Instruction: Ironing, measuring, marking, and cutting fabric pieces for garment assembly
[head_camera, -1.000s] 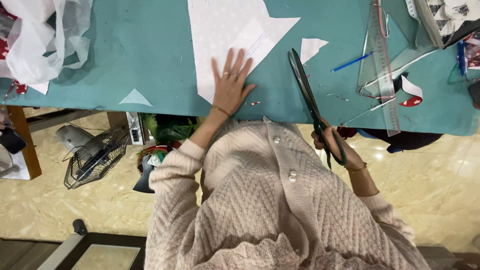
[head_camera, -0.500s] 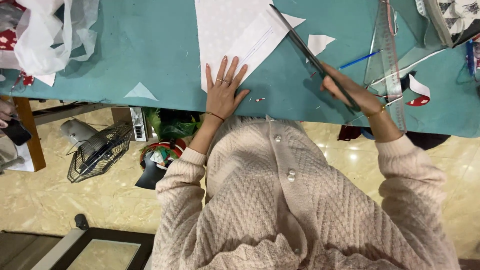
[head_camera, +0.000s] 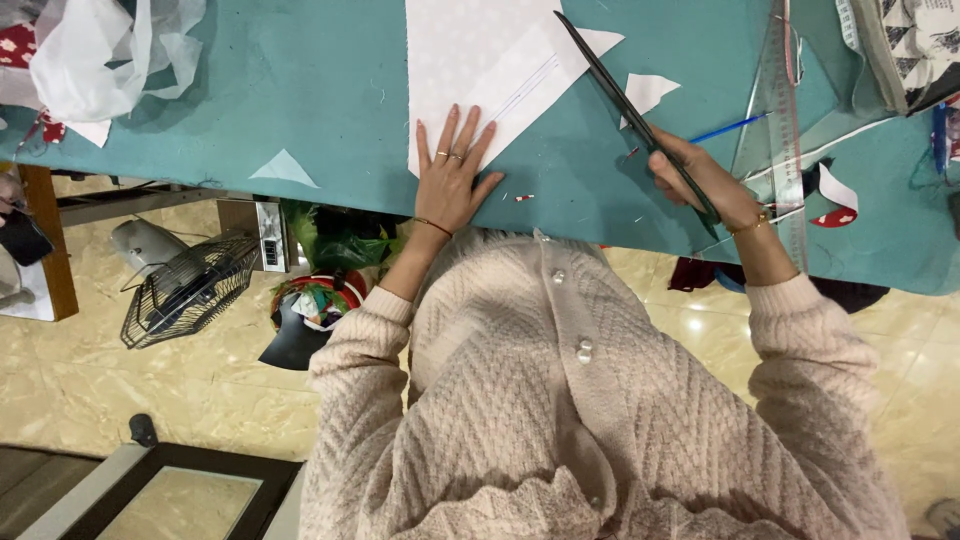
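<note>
A teal table (head_camera: 280, 90) fills the upper part of the view, its near edge running from the left down toward the right just in front of the person's chest. On it lies a large white fabric piece (head_camera: 480, 60), its lower edge close to the table's near edge and its right side ending in a point. The left hand (head_camera: 452, 180) rests flat on that lower edge, fingers spread, wrist over the table edge. Crumpled white plastic (head_camera: 100, 50) sits at the far left corner, leaving a wide bare stretch of teal between it and the fabric. A clear ruler (head_camera: 790, 120) lies at the right, just beside the right hand (head_camera: 705, 180), which is closed around the handles of long black scissors (head_camera: 620, 95). The blades look closed, and their tip lies over the fabric's pointed right edge. A small white scrap (head_camera: 648, 92) lies just right of the blades, a blue pen (head_camera: 728, 128) near the hand, and a small pale triangle (head_camera: 284, 168) near the table's edge.
</note>
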